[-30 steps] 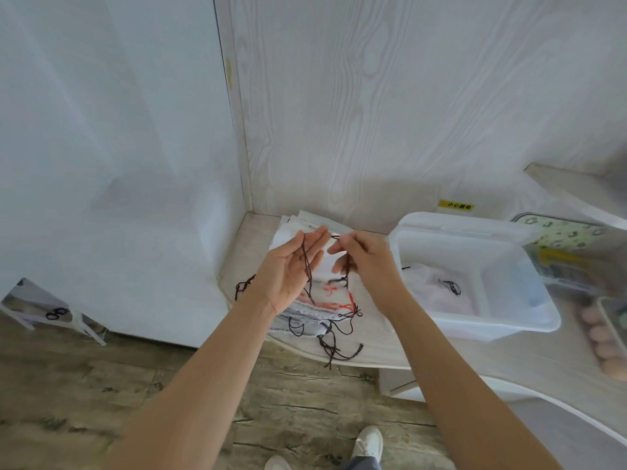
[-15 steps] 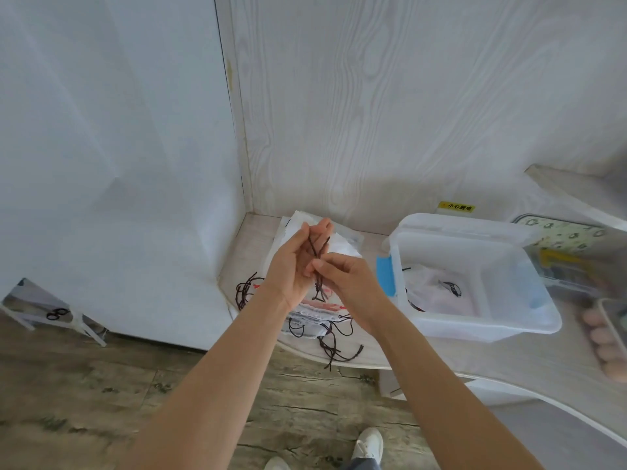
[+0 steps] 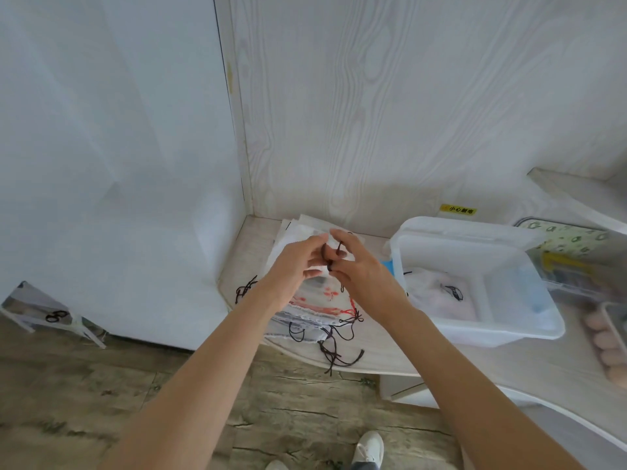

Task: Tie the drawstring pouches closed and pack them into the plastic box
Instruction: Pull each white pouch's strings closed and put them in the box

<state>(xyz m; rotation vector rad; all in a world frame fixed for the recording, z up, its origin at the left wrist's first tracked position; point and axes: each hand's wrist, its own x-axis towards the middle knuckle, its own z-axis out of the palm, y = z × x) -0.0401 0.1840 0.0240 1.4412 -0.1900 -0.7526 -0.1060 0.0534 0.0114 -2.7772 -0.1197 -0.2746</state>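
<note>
A pale wood-grain tabletop point(image 3: 383, 351) fills the corner of a room, its near edge curving above a floor point(image 3: 305, 408) of weathered grey-brown planks. Behind it rises a white wood-grain wall point(image 3: 390, 113), and to the left stands a plain white panel point(image 3: 101, 147). A small yellow sticker point(image 3: 458, 210) sits low on the wall, just above the far rim of the plastic box.

Both hands meet over the far left part of the tabletop. The left hand point(image 3: 298, 262) and the right hand point(image 3: 359, 269) each have their fingers curled around a dark drawstring point(image 3: 328, 256), pinching it between them; the cord loops around the fingertips. The pouch it belongs to is mostly hidden behind the hands.

Beneath the hands lies a stack of white pouches point(image 3: 312, 310), some with red print, their dark cords point(image 3: 339, 347) trailing toward the near edge of the tabletop. Another tangle of cord point(image 3: 245, 290) lies at the left edge.

To the right stands the translucent plastic box point(image 3: 529, 330), open, with one pale pouch point(image 3: 441, 296) lying inside. Beyond it, at the far right, is a clear container with a patterned lid point(image 3: 573, 239), and near it a tray of eggs point(image 3: 604, 347). A white shoe point(image 3: 368, 447) shows on the floor below.
</note>
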